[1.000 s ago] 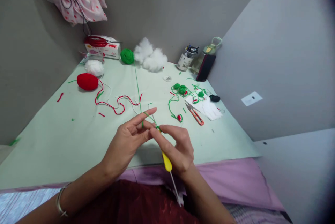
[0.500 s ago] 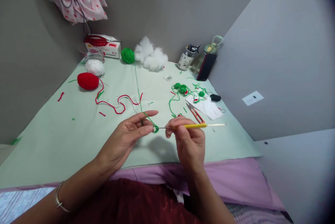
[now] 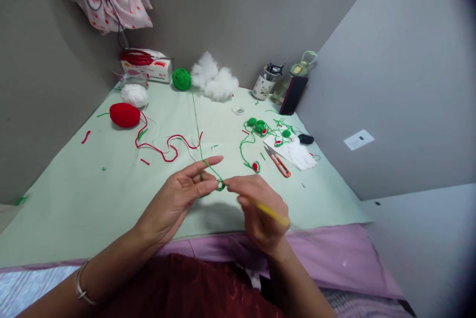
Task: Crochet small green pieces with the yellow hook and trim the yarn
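My left hand pinches a small green crochet piece between thumb and fingers, its index finger stretched out with green yarn running over it. That strand leads back to a green yarn ball by the wall. Closed around a yellow-handled crochet hook, my right hand is right beside the piece. The hook's handle slants down to the right and is smeared by motion; its tip is hidden at the stitches.
Orange thread snips lie right of centre, near white tissue and small green crocheted pieces. Red yarn, white yarn and stuffing sit farther back. A phone leans on a bottle.
My right hand has shifted slightly down and left, closer to the green piece. The hook has swung from nearly level to slanting down rightward. A small red-and-green piece behind the hand now shows.
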`<state>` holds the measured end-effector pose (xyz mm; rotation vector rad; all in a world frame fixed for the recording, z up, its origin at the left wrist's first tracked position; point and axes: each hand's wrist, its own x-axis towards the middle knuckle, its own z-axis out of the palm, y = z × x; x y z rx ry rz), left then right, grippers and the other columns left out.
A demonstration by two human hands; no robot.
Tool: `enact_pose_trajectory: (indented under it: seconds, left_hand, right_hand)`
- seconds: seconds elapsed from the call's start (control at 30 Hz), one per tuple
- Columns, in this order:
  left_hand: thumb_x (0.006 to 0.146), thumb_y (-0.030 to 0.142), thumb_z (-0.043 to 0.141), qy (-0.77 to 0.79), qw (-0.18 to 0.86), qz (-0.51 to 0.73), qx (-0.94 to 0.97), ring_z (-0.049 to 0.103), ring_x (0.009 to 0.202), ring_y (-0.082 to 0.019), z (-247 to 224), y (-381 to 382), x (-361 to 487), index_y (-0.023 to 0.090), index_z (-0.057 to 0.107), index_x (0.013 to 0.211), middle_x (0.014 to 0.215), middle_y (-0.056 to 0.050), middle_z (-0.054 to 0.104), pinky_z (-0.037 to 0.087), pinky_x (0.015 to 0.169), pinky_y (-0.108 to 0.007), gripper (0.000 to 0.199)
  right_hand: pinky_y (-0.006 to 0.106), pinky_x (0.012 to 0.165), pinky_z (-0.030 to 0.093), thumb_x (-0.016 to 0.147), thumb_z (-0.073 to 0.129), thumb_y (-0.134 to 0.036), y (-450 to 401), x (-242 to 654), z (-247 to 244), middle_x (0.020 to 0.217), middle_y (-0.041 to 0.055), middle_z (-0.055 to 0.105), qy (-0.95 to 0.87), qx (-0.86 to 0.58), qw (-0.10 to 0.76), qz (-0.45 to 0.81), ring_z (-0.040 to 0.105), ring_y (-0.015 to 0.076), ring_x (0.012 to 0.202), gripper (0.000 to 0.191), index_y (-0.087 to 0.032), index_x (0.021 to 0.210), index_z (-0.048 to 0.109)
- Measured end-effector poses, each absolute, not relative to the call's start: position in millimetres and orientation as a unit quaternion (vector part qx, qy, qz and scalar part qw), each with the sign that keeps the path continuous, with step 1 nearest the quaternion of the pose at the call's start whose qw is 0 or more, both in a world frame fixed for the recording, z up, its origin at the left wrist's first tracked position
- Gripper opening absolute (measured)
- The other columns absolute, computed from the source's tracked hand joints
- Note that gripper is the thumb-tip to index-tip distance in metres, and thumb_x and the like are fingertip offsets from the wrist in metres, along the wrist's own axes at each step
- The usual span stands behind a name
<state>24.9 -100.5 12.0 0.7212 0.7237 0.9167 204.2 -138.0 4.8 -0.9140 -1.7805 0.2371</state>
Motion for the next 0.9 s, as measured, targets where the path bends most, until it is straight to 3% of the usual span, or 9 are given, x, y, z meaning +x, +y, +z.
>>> enact_pose_trajectory:
  seconds: [0.1, 0.17, 0.27, 0.37, 0.5, 0.67, 0.9]
  left_hand:
    - [0.078, 0.025, 0.086, 0.309, 0.797, 0.414, 0.313, 0.058, 0.073, -0.012, 12, -101, 27, 0.024, 0.075, 0.124, 0.074, 0.003, 0.067, 0.045, 0.079, -0.025, 0.047]
    - [0.078, 0.027, 0.086, 0.3, 0.817, 0.393, 0.295, 0.06, 0.075, -0.013, 11, -100, 27, 0.021, 0.075, 0.123, 0.076, 0.001, 0.069, 0.047, 0.08, -0.027, 0.047]
    - [0.079, 0.028, 0.085, 0.304, 0.823, 0.382, 0.291, 0.062, 0.08, -0.014, 10, -98, 26, 0.021, 0.076, 0.12, 0.08, -0.001, 0.07, 0.048, 0.086, -0.028, 0.043]
    - [0.079, 0.026, 0.085, 0.34, 0.772, 0.415, 0.341, 0.06, 0.08, -0.013, 9, -98, 25, 0.025, 0.077, 0.12, 0.078, 0.002, 0.067, 0.046, 0.087, -0.027, 0.041]
    - [0.079, 0.026, 0.085, 0.38, 0.692, 0.44, 0.427, 0.062, 0.085, -0.015, 10, -103, 25, 0.032, 0.075, 0.124, 0.08, 0.003, 0.067, 0.047, 0.089, -0.029, 0.047]
    - [0.079, 0.023, 0.084, 0.377, 0.688, 0.446, 0.431, 0.064, 0.091, -0.015, 8, -105, 28, 0.036, 0.07, 0.132, 0.081, 0.004, 0.066, 0.047, 0.097, -0.029, 0.057]
    - [0.079, 0.024, 0.084, 0.378, 0.704, 0.439, 0.411, 0.061, 0.087, -0.015, 7, -105, 29, 0.032, 0.073, 0.127, 0.081, 0.003, 0.065, 0.046, 0.09, -0.027, 0.05]
  right_hand:
    - [0.033, 0.082, 0.063, 0.094, 0.062, -0.006, -141, 203, 3, 0.11, 0.0042, 0.075, -0.814, -0.375, 0.439, -0.067, 0.072, 0.0184, 0.099, 0.044, -0.033, 0.128, 0.068]
    - [0.033, 0.081, 0.063, 0.093, 0.063, -0.005, -140, 203, 1, 0.111, 0.0038, 0.074, -0.813, -0.371, 0.441, -0.083, 0.071, 0.0181, 0.099, 0.046, -0.034, 0.129, 0.068]
    - [0.035, 0.077, 0.062, 0.096, 0.059, -0.009, -136, 205, 1, 0.108, 0.0054, 0.074, -0.765, -0.367, 0.527, 0.043, 0.071, 0.0186, 0.096, 0.038, -0.03, 0.126, 0.069]
    - [0.036, 0.072, 0.06, 0.098, 0.057, -0.015, -131, 206, 2, 0.093, 0.0047, 0.074, -0.66, -0.371, 0.611, 0.229, 0.069, 0.0176, 0.082, 0.023, -0.025, 0.108, 0.074]
    - [0.031, 0.06, 0.056, 0.099, 0.059, -0.026, -125, 204, -2, 0.086, 0.0037, 0.071, -0.533, -0.34, 0.661, 0.404, 0.065, 0.0136, 0.064, 0.015, -0.023, 0.097, 0.074]
    - [0.032, 0.065, 0.054, 0.096, 0.065, -0.028, -124, 197, -7, 0.086, 0.0024, 0.071, -0.557, -0.346, 0.664, 0.359, 0.064, 0.0136, 0.067, 0.012, -0.026, 0.098, 0.077]
    - [0.031, 0.061, 0.054, 0.096, 0.063, -0.03, -124, 199, -3, 0.084, 0.0028, 0.068, -0.535, -0.371, 0.665, 0.366, 0.062, 0.0131, 0.064, 0.013, -0.022, 0.094, 0.073]
